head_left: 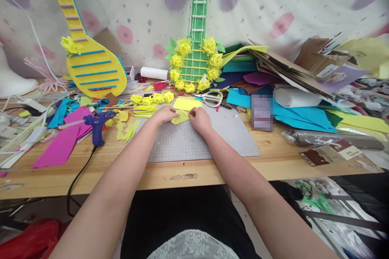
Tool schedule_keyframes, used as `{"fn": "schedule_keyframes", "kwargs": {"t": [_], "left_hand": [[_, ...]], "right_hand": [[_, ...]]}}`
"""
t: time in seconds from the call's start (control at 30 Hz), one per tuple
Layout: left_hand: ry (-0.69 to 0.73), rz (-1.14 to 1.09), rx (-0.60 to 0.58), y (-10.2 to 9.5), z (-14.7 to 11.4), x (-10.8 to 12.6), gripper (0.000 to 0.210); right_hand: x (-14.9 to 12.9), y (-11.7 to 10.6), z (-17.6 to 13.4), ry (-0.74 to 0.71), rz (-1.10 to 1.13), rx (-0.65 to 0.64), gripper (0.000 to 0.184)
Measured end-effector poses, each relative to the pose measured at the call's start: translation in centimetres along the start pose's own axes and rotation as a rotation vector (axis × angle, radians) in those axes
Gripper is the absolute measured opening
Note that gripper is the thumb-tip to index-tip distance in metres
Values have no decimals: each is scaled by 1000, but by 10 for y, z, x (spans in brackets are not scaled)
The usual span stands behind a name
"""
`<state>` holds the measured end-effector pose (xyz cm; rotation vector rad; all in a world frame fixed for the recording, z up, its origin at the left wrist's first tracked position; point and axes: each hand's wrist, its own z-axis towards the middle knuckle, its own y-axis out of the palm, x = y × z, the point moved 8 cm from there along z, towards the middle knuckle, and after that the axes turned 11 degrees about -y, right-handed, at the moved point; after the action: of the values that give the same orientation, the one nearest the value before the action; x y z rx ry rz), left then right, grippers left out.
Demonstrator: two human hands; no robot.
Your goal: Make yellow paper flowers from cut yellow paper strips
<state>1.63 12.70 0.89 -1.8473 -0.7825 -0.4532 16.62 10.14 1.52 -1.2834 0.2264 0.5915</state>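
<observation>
Two grips: left grip (pixel 166 114) and right grip (pixel 199 118), both narrow, fingertips pinched on one yellow piece.
Yellow piece (pixel 181 117): one, between the grips, its left end at the left fingertips, its right end at the right ones, over the upper part of the mat.
Yellow sheet (pixel 187 102): one, just beyond the piece, on the mat's far side.
Scissors (pixel 212 98): one pair, beyond the right grip, near the mat's far edge.
Strips (pixel 145 111): several, yellow, just left of the left grip; exact count unclear.
Loose flowers (pixel 158 98): about four in a row, behind the strips.
Glue gun (pixel 97 125): one, well left of the mat, cord dropping over the worktop's front edge.
Guitars: two, the green one (pixel 197 58) straight beyond the grips with nine yellow flowers, the yellow one (pixel 97 76) farther left with one.
Mat (pixel 194 141): one, grey, its grid showing between the forearms and right of them.
Worktop (pixel 219 173): a bare wooden band between the mat's near edge and its own.
</observation>
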Motion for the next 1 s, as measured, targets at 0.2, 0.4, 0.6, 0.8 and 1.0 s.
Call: {"fn": "schedule_keyframes", "kwargs": {"t": [0.2, 0.4, 0.6, 0.8, 1.0], "left_hand": [[20, 2, -8, -5, -4, 11, 35], [75, 242, 28, 4, 8, 25, 15], [245, -69, 141, 0, -4, 27, 25], [141, -587, 196, -5, -18, -4, 26], [81, -888, 59, 8, -26, -15, 46]], "right_hand": [[-1, 2, 1, -23, 51, 1, 15], [3, 3, 1, 7, 105, 6, 12], [20, -5, 4, 124, 326, 206, 27], [18, -23, 3, 98, 371, 356, 26], [-22, -17, -1, -209, 233, 186, 36]]}}
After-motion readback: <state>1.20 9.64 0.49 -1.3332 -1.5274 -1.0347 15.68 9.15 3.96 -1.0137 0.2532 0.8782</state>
